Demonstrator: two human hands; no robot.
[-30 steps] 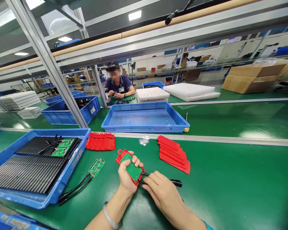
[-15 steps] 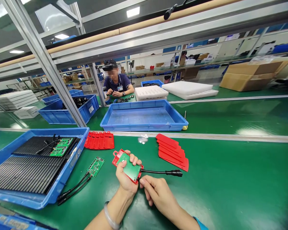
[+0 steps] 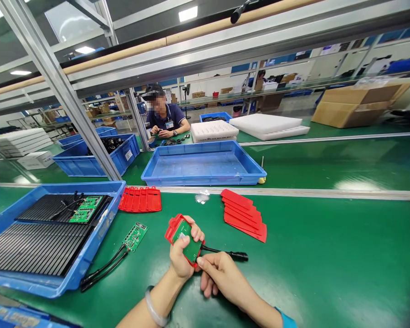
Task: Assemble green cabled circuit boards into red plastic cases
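Note:
Wrapped in my left hand (image 3: 182,257) is a red plastic case half (image 3: 172,227), tilted, with a green circuit board (image 3: 192,249) lying in it. My left thumb presses on the board's face. A black cable (image 3: 218,250) with a thick plug end leaves the case's right side and passes behind my right hand (image 3: 222,275). That hand is pinched at the case's lower right corner; what is between its fingertips is hidden. Left of my hands, another green circuit board (image 3: 134,237) with two black cables lies on the bench.
Red case halves (image 3: 140,199) stand in a row beside a blue tray (image 3: 118,200) holding black ribbed parts and boards. Flat red covers (image 3: 244,216) lie fanned out at right. A blue bin (image 3: 205,180) and a small clear plastic piece (image 3: 202,197) are ahead. A co-worker (image 3: 166,119) sits opposite.
The case and board have tilted and shifted slightly right in my left hand. The cable's plug end has swung down and left. My right fingertips stay at the case's corner.

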